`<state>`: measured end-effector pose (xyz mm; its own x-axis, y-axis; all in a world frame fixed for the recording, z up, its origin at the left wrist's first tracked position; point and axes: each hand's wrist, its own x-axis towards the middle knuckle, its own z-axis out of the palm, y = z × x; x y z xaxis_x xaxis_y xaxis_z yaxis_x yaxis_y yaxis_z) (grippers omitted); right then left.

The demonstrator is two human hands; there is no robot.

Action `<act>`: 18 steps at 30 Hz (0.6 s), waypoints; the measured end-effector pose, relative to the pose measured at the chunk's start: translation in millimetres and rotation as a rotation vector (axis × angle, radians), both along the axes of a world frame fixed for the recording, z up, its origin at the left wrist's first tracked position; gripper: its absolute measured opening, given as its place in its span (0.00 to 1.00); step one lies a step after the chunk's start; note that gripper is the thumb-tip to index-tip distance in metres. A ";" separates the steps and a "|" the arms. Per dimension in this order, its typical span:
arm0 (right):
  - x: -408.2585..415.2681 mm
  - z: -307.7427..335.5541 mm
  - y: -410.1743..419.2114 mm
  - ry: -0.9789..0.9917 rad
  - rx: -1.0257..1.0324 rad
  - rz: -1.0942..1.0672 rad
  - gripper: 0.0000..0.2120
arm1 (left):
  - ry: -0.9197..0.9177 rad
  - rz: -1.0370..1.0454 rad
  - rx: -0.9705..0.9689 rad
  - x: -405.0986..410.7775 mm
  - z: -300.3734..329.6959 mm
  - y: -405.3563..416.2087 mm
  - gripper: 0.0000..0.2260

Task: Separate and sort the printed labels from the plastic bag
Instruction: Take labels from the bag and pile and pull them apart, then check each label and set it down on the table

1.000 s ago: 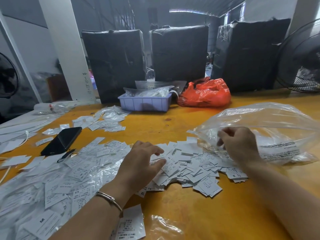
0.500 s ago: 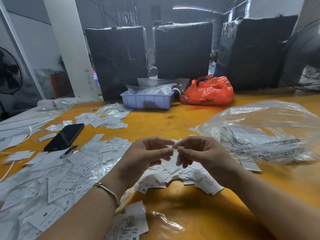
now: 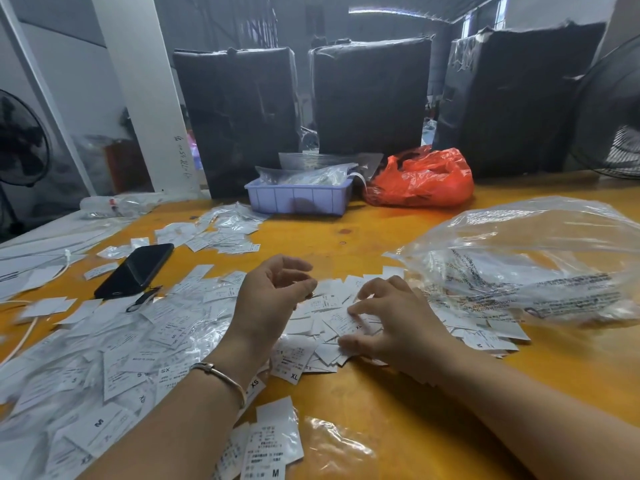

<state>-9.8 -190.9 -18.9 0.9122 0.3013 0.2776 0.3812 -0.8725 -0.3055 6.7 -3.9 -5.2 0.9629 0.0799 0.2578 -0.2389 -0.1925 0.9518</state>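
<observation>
Left hand (image 3: 273, 299) raised just above label pile (image 3: 332, 327), fingers loosely curled, apparently grasping nothing. Right hand (image 3: 391, 323) spread fingers-down on same pile, pressing labels, none gripped. Clear plastic bag (image 3: 526, 258) lying on orange table (image 3: 398, 427), right of pile.

bare table (image 3: 398, 420) front, labels (image 3: 114, 348) crowd left

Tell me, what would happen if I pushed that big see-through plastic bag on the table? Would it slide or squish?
The clear plastic bag would probably squish first: it looks thin, crinkled and puffed with air. It seems light for its size, so a push may also slide it across the smooth orange table. It looks floppy and would likely sag if lifted.
</observation>
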 end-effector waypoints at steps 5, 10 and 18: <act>-0.8 1.2 -0.7 0.014 0.124 0.028 0.15 | -0.027 -0.010 -0.022 0.0 1.4 0.4 0.04; 0.9 -0.6 2.6 0.025 0.122 0.013 0.16 | -0.039 -0.074 -0.027 -2.5 2.0 -1.6 0.03; 0.3 1.2 3.7 0.020 0.255 0.050 0.10 | -0.063 -0.131 -0.051 -5.9 2.7 -3.1 0.07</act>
